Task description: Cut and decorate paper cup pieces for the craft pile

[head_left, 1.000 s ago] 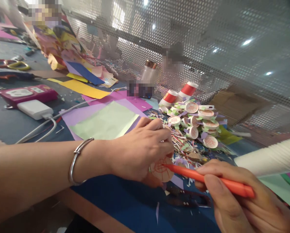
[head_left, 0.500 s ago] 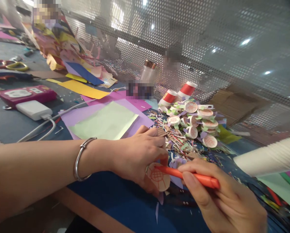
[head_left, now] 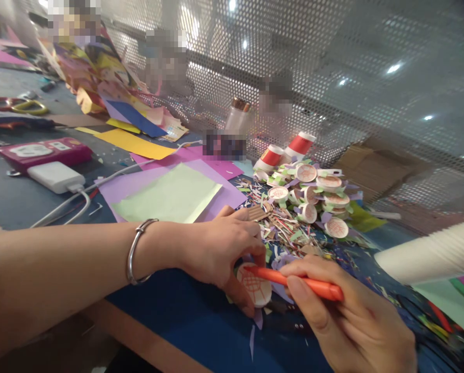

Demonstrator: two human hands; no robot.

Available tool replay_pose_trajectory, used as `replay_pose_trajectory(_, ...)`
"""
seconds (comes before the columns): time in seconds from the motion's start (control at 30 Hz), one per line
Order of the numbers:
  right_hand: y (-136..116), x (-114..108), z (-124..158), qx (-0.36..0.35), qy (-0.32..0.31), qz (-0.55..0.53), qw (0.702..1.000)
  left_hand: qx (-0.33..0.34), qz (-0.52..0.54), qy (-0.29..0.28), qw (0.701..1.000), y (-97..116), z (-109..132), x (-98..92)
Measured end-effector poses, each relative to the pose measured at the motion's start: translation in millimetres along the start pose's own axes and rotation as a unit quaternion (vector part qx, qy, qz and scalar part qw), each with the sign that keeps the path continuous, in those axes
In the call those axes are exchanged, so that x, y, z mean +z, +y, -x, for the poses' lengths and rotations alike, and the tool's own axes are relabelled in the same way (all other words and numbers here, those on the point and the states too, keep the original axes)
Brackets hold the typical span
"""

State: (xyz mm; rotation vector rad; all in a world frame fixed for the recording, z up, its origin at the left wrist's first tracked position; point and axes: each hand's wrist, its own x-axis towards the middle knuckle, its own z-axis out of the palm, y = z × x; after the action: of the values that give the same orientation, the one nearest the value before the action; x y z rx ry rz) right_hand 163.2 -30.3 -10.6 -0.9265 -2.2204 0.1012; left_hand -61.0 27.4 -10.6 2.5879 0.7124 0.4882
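My left hand (head_left: 232, 254), with a silver bangle at the wrist, is closed around the edge of a small round paper disc piece (head_left: 257, 290). Red crossing lines are drawn on the disc's pale top. My right hand (head_left: 344, 316) pinches an orange-red marker (head_left: 313, 284), whose tip meets the disc near its upper left edge. Purple paper bits (head_left: 282, 261) lie beside and under the disc. Behind my hands is a heap of similar drawn discs (head_left: 308, 194) with green and purple paper tabs.
Paper scraps (head_left: 288, 225) spread behind my hands. Paper cups (head_left: 268, 158) stand behind the heap; stacked white cups (head_left: 430, 251) lie at right. Green paper (head_left: 169, 194), a white charger (head_left: 56, 176) with cable and scissors (head_left: 29, 106) are left. A perforated metal screen (head_left: 317, 67) bounds the back.
My right hand and the marker have shifted slightly left, the tip staying on the disc's upper left. My left thumb lies along the disc's near left edge, with the grip slightly changed.
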Motion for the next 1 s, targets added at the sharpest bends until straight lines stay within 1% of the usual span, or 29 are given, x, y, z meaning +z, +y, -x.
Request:
replay_pose_trajectory(0.2, -0.9, 4.4, 2.0, 0.022, 0.01, -0.028, 0.999, 0.004, 0.012, 0.014, 1.0, -1.0, 0.6, 0.7)
replay_pose_trajectory(0.33, -1.1, 3.9, 2.0, 0.021, 0.022, -0.009, 0.999, -0.008, 0.016, 0.018, 1.0, -0.6, 0.4, 0.7)
replay_pose_trajectory(0.5, 0.0, 2.1, 0.1, 0.016, 0.021, 0.006, 1.0, -0.019, 0.013, 0.018, 1.0, 1.1, 0.4, -0.4)
replay_pose_trajectory(0.67, -0.2, 1.5, 0.2, 0.016, 0.034, 0.023, 0.999, -0.026, 0.009, 0.007, 1.0, 1.1, 0.5, -0.1)
replay_pose_trajectory(0.77, -0.5, 0.7, 0.5, 0.017, 0.021, 0.022, 0.999, -0.027, 0.012, 0.007, 1.0, 0.4, 0.3, 0.4)
replay_pose_trajectory(0.83, -0.5, -0.6, 0.5, 0.016, 0.016, 0.024, 0.999, -0.032, 0.019, -0.001, 0.999, -0.1, -0.1, 0.0)
replay_pose_trajectory(1.0, 0.9, -4.0, 0.1, 0.002, 0.028, 0.048, 0.998, -0.052, 0.047, -0.034, 0.997, -1.5, -2.0, -2.5)
